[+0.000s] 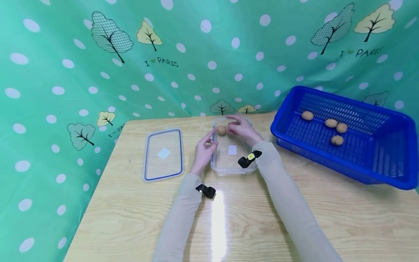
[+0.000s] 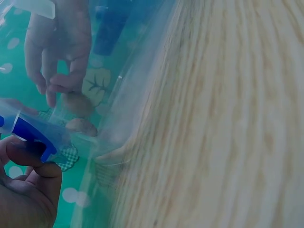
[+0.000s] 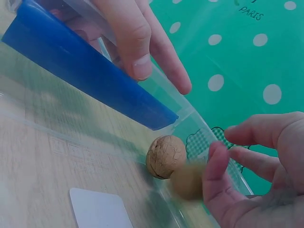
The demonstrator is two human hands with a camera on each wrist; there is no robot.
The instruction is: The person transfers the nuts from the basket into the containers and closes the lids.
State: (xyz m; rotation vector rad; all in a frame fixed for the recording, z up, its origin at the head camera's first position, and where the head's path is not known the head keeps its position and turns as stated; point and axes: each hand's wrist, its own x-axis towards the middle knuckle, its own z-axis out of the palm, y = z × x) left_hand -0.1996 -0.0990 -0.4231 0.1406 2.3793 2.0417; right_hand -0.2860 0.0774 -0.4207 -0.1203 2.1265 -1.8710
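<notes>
Two walnuts were at the one clear container (image 1: 233, 171): one walnut (image 3: 166, 156) rested in its far-left corner; a second, blurred walnut (image 3: 186, 182) was beside the right hand (image 1: 243, 130), its fingers parted, contact unclear. The left hand (image 1: 203, 154) pinched the container's blue-clipped side. Four more walnuts (image 1: 331, 123) lay in one blue basket (image 1: 327, 156), and one lid (image 1: 163, 168) lay flat on the surface (image 1: 131, 218).

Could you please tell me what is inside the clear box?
In the clear box, one walnut lies far left; the right wrist view shows another walnut, blurred, beside the right hand. In the head view, that hand covers part of the far end, hiding what's beneath.
</notes>
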